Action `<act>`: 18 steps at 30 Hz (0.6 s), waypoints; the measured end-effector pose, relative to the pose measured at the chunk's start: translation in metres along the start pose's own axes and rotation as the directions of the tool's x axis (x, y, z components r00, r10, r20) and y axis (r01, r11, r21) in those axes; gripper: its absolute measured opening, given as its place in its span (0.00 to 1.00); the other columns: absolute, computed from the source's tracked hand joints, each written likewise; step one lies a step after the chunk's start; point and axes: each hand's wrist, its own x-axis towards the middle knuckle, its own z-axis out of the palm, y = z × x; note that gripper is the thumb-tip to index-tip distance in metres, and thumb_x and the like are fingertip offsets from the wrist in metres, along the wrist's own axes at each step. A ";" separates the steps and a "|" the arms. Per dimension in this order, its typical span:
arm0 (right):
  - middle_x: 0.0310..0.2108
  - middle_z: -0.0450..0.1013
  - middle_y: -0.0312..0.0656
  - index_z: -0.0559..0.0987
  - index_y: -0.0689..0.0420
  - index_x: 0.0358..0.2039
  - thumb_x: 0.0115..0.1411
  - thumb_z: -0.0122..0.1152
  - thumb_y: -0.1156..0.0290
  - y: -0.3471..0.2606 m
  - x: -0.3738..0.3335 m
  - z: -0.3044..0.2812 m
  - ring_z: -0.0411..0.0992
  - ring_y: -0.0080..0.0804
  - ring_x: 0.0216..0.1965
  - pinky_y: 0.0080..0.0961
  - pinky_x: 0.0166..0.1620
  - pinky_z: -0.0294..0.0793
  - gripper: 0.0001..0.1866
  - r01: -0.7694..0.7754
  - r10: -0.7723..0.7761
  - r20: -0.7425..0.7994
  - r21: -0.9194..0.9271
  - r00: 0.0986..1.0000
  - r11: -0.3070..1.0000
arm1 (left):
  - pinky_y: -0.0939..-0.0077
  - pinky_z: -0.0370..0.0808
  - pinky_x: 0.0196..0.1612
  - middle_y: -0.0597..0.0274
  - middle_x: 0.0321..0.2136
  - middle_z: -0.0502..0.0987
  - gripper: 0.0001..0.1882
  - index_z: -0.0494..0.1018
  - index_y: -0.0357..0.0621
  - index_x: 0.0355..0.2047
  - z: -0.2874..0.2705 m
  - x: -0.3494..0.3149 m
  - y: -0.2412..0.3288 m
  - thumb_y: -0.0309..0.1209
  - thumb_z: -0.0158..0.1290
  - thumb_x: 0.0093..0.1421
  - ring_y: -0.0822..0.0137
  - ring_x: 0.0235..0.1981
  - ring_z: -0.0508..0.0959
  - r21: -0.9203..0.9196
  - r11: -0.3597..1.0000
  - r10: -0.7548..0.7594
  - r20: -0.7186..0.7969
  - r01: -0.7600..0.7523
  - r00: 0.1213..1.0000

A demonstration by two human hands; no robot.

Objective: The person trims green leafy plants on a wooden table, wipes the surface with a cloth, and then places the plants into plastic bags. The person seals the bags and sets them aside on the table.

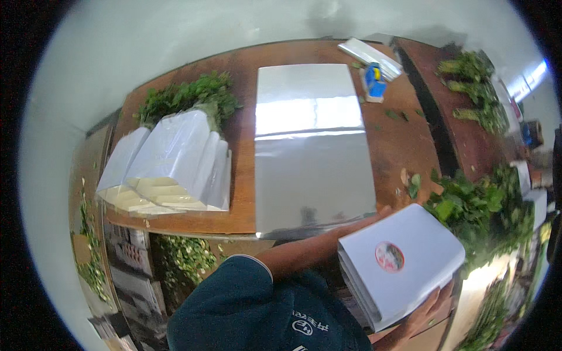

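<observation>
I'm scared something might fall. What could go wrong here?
The white stack of sheets sits out past the table's edge, held by the right hand and left hand, so it could slip or fan apart. The shiny silver sheet also overhangs that edge and might slide off.

Our left forearm reaches across from the lower left, sleeve ending at the elbow, the left hand (383, 212) mostly hidden. Our right hand (426, 313) sits low at right, fingers (434, 297) curled upward in a grip.
</observation>
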 end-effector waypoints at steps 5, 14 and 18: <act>0.67 0.61 0.58 0.60 0.60 0.71 0.75 0.43 0.55 -0.055 0.036 0.110 0.65 0.51 0.64 0.45 0.64 0.65 0.31 0.333 -0.256 0.436 -0.110 0.863 0.936 | 0.59 0.71 0.66 0.50 0.68 0.66 0.35 0.60 0.45 0.71 -0.023 -0.051 0.117 0.56 0.31 0.76 0.56 0.64 0.72 -0.091 0.967 0.233 -0.074 -0.240 0.970; 0.62 0.63 0.52 0.69 0.54 0.67 0.65 0.60 0.48 -0.151 0.089 0.303 0.69 0.48 0.59 0.42 0.59 0.71 0.35 0.734 -0.435 0.839 0.065 0.326 0.677 | 0.46 0.70 0.64 0.47 0.63 0.68 0.34 0.63 0.48 0.66 -0.058 -0.123 0.172 0.59 0.36 0.73 0.46 0.62 0.72 -0.252 0.761 0.576 -0.163 -0.598 0.801; 0.59 0.66 0.52 0.72 0.51 0.65 0.65 0.60 0.52 -0.178 0.098 0.396 0.72 0.49 0.55 0.45 0.55 0.75 0.31 0.818 -0.386 0.907 0.090 0.168 0.568 | 0.46 0.70 0.64 0.46 0.62 0.68 0.34 0.63 0.47 0.66 -0.082 -0.113 0.181 0.60 0.36 0.73 0.45 0.62 0.72 -0.134 0.685 0.630 -0.382 -0.716 0.675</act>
